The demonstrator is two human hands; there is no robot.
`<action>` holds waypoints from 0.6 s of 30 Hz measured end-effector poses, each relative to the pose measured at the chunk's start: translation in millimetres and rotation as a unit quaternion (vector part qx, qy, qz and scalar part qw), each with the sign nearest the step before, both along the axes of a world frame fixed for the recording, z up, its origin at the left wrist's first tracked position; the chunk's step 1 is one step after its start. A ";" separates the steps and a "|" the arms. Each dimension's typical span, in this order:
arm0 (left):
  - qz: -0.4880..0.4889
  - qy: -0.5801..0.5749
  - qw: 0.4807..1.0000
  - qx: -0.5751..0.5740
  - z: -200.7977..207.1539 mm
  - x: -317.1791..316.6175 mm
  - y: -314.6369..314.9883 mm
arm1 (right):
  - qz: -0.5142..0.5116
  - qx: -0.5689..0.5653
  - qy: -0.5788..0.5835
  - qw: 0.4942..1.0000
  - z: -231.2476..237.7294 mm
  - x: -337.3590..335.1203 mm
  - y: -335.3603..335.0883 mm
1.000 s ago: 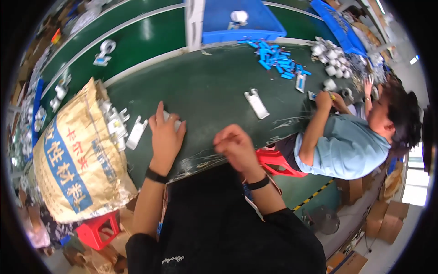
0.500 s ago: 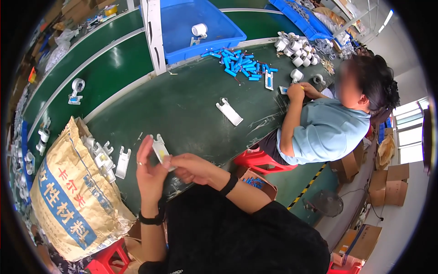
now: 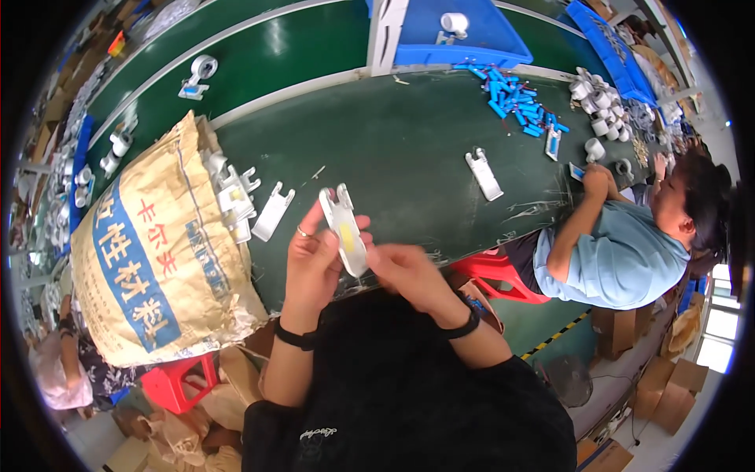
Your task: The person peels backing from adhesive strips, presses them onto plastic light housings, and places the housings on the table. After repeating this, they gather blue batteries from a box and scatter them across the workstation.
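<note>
My left hand (image 3: 313,259) grips a white plastic housing (image 3: 344,234), a long shell with two prongs at its upper end and a yellow patch on its face. Fingers show behind it and the thumb lies along its side. My right hand (image 3: 409,275), slightly smeared by motion, has its closed fingertips at the lower right edge of the same housing. Another white housing (image 3: 274,211) lies to the left, beside the paper sack. One more pronged white housing (image 3: 484,175) rests on the green table (image 3: 393,149) to the right.
A large tan sack (image 3: 149,252) with white housings at its mouth stands at left. Blue battery cells (image 3: 515,102) lie in a pile at the far right, near round white parts (image 3: 602,102) and a blue tray (image 3: 464,53). A person in a light blue shirt (image 3: 617,256) works at right.
The view has swung left, so the table appears shifted to the right. The housing is raised and turned more toward me, with both hands still at it.
</note>
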State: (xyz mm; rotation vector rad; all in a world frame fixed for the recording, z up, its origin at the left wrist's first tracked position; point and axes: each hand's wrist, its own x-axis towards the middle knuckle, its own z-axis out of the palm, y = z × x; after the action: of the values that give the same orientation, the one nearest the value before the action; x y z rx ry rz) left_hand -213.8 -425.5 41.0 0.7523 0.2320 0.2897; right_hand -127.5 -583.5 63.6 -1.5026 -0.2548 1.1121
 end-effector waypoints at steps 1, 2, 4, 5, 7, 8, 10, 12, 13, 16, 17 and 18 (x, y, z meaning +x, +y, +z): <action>0.024 0.004 0.998 -0.061 1.7 -1.2 2.9 | 0.006 0.000 0.003 1.000 6.3 0.7 -1.7; 0.015 0.008 0.998 -0.067 -1.2 -3.0 7.6 | -0.040 0.013 -0.252 0.967 13.3 4.7 -5.9; 0.004 0.028 0.997 -0.066 -1.9 -4.3 8.6 | -0.087 0.059 -0.507 0.856 17.1 4.7 -5.6; -0.011 0.044 0.997 -0.066 -1.4 -5.1 7.2 | -0.087 0.057 -0.504 0.858 15.1 5.0 -2.0; -0.015 0.046 0.996 -0.071 -0.8 -5.4 4.1 | -0.026 0.138 -0.597 0.790 11.7 8.9 7.8; -0.015 0.045 0.997 -0.061 -2.1 -4.7 2.8 | -0.021 0.129 -0.612 0.780 12.0 7.7 10.2; -0.012 0.045 0.998 -0.051 -5.0 -5.4 1.8 | -0.008 0.121 -0.619 0.776 12.2 10.2 9.1; -0.027 0.047 0.997 -0.047 -7.9 -6.3 3.1 | 0.008 0.116 -0.625 0.772 11.8 10.2 9.6; -0.024 0.048 0.997 -0.047 -7.2 -6.5 2.6 | 0.009 0.119 -0.637 0.762 13.5 9.8 9.8; -0.030 0.047 0.998 -0.030 -4.9 -6.6 1.8 | 0.013 0.125 -0.657 0.744 16.4 9.2 12.1; -0.030 0.050 0.998 -0.025 -5.0 -6.6 1.8 | 0.015 0.126 -0.666 0.735 16.0 9.5 12.9; -0.031 0.054 0.998 -0.020 -4.8 -6.3 1.9 | 0.016 0.127 -0.665 0.736 12.9 10.2 13.7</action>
State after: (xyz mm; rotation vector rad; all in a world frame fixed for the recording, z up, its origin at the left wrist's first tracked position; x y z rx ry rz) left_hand -220.1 -423.7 36.1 0.7349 0.3143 0.1855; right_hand -117.3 -569.7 76.5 -1.7829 -1.3493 -0.2058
